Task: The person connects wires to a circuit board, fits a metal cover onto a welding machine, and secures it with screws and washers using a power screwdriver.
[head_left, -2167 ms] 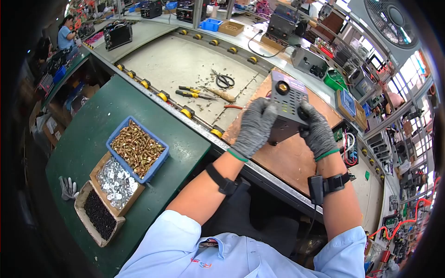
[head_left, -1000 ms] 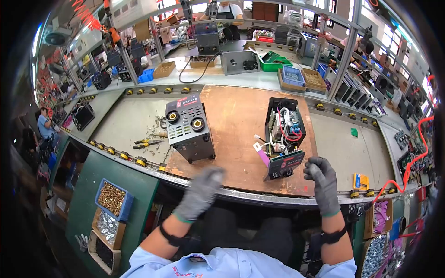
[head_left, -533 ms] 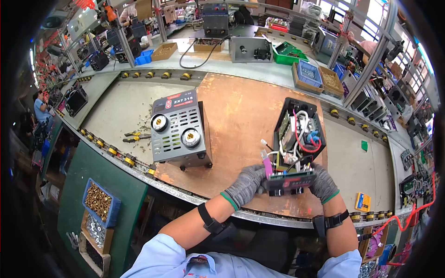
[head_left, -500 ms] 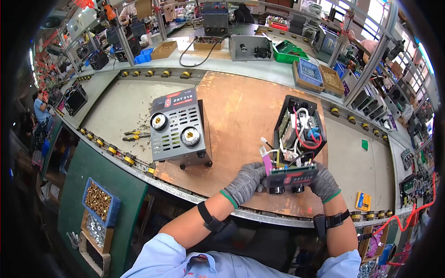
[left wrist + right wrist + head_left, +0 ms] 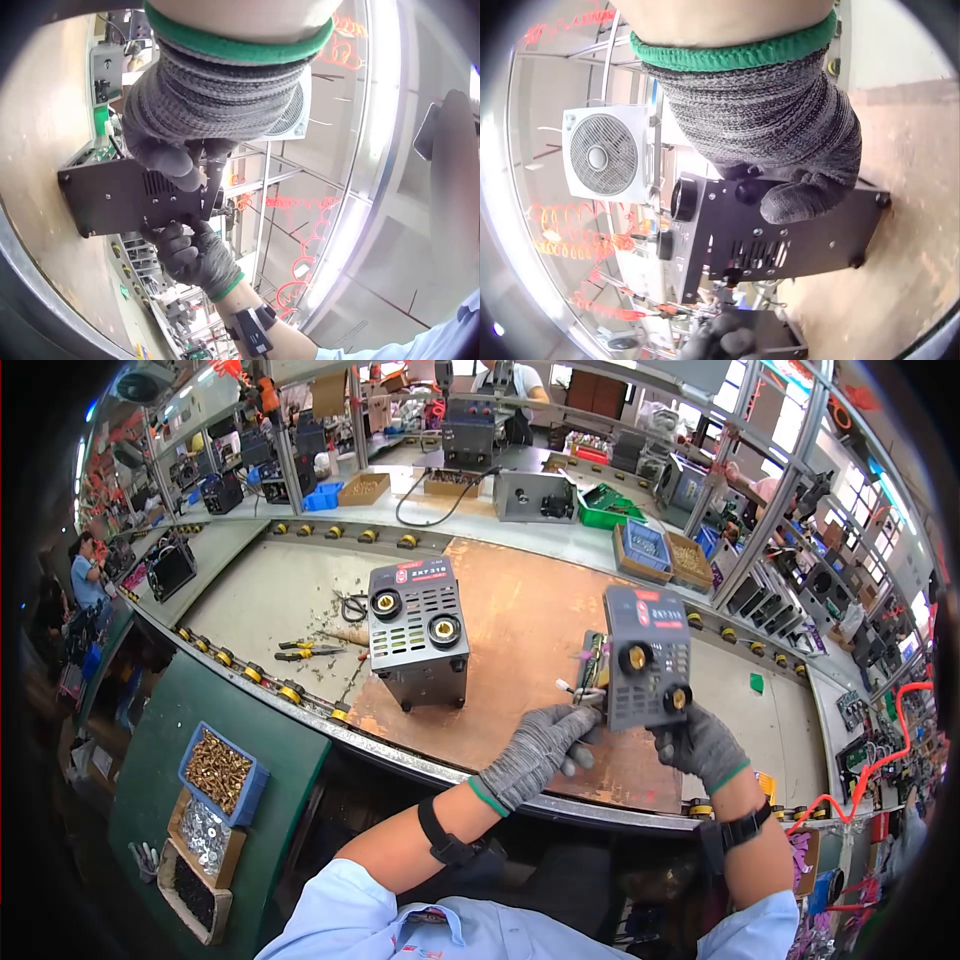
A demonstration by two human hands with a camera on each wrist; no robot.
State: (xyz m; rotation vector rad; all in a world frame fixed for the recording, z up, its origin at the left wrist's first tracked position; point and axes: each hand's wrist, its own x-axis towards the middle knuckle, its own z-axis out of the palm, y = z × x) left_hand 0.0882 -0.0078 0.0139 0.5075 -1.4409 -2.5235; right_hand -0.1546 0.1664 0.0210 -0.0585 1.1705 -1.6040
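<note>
A grey welding machine with two round sockets, its labelled panel facing me, is between my hands in the head view. My right hand grips its lower right corner. My left hand holds its lower left edge with bent fingers, beside a small white connector and loose wires. In the left wrist view the dark slotted side of the machine shows between both gloved hands. The right wrist view has a bent fingertip against that casing. A second welding machine stands on the brown board to the left.
Yellow-handled pliers and scissors lie among scraps at left. A blue bin of brass fittings, a box of washers and a box of black parts stand on the green table. Rollers line the bench edges.
Both hands came from the other machine to the right-hand one. Its panel, low and foreshortened half a second ago, has risen to face me and now covers much of the inner wiring.
</note>
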